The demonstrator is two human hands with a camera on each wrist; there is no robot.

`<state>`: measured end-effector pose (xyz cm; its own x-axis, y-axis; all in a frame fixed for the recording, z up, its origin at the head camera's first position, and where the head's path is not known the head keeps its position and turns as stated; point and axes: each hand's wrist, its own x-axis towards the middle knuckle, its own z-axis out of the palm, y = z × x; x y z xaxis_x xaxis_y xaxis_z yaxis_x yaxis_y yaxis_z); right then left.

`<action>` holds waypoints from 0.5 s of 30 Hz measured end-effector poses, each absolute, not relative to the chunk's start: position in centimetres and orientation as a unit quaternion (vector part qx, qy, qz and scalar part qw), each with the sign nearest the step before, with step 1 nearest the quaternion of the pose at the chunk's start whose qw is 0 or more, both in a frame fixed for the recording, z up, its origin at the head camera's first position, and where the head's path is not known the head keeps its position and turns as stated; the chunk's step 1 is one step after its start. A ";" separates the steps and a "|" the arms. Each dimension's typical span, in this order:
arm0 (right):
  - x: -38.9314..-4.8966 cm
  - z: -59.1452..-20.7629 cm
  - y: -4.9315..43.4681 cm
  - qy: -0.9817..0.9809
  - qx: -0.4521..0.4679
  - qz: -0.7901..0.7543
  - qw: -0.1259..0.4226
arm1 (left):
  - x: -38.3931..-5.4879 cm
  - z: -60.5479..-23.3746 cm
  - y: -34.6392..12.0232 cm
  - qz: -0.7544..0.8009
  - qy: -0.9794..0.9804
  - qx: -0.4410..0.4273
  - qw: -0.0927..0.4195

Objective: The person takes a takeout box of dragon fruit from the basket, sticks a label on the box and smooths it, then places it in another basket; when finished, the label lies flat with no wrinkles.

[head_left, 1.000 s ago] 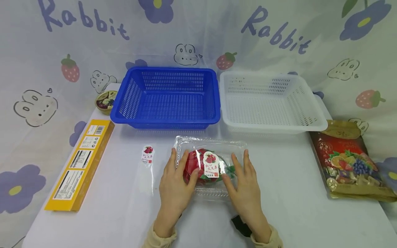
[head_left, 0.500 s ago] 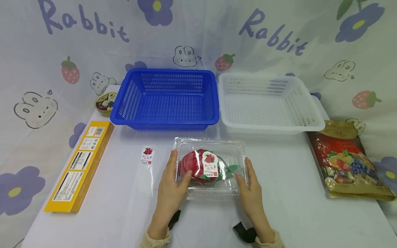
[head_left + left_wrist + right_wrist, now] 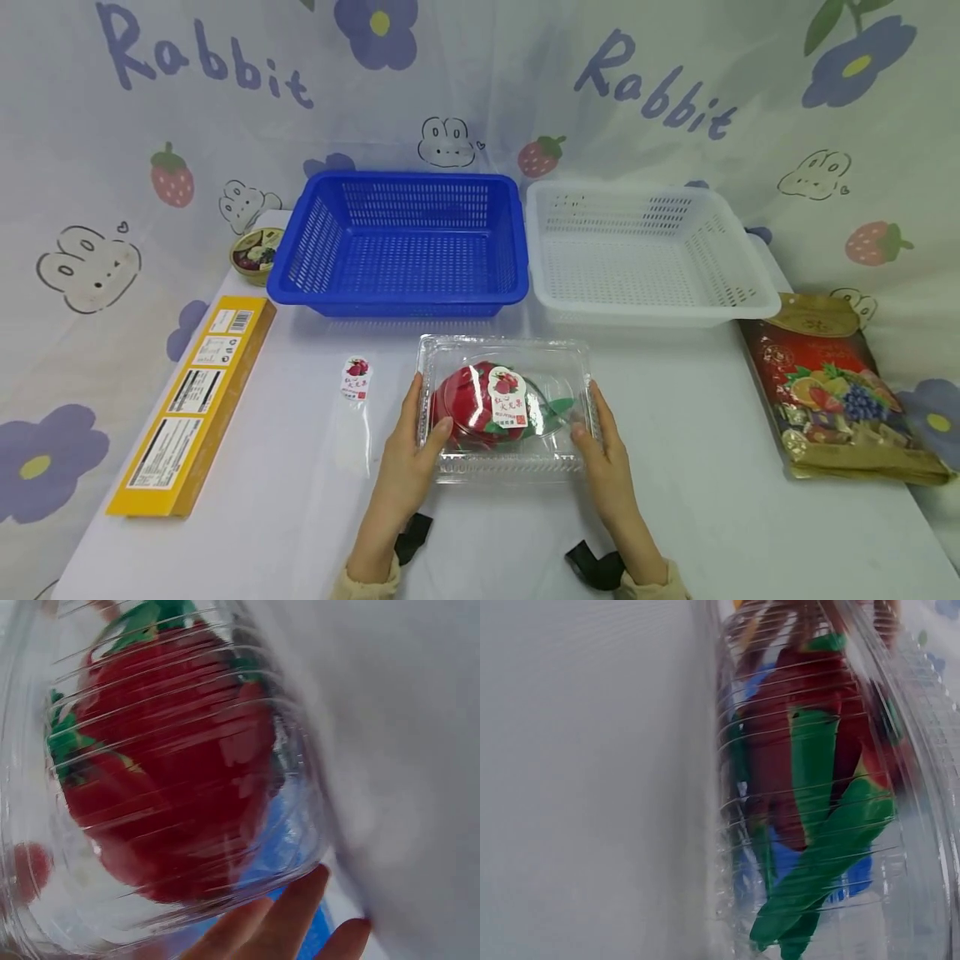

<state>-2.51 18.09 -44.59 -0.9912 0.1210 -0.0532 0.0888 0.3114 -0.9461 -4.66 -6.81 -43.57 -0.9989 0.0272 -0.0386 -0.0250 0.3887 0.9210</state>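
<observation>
A clear plastic clamshell box (image 3: 558, 367) sits low in the middle of the table in the head view. Inside it lies a red dragon fruit (image 3: 461, 408) with green leaf tips, and a round-topped label (image 3: 507, 400) is stuck on the lid. My left hand (image 3: 408, 458) grips the box's left side, thumb over the lid's edge. On the opposite side my right hand (image 3: 611, 467) holds it, its thumb on the near right corner. The left wrist view shows fingertips (image 3: 300, 900) against the box wall, close to the fruit. Parts of the other fingers are hidden.
A blue basket (image 3: 405, 307) and a white basket (image 3: 652, 313) stand side by side behind the box. At left are a yellow carton (image 3: 191, 408), a round tin (image 3: 257, 254) and a loose label (image 3: 356, 379). A red and gold candy bag (image 3: 840, 400) lies at right.
My hands have slid outward from the top of the lid to the box's two sides and now grip it there. The box itself has hardly moved.
</observation>
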 end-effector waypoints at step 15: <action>-2.2 -43.4 18.3 -0.771 -0.069 0.632 0.039 | -4.8 -42.8 -6.4 0.575 0.817 0.001 0.042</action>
<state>-2.23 18.28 -43.44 -0.9876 0.1547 -0.0269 0.0566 0.1913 -0.9799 -4.79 -6.43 -42.78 -0.9964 0.0507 -0.0679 -0.0469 0.3378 0.9400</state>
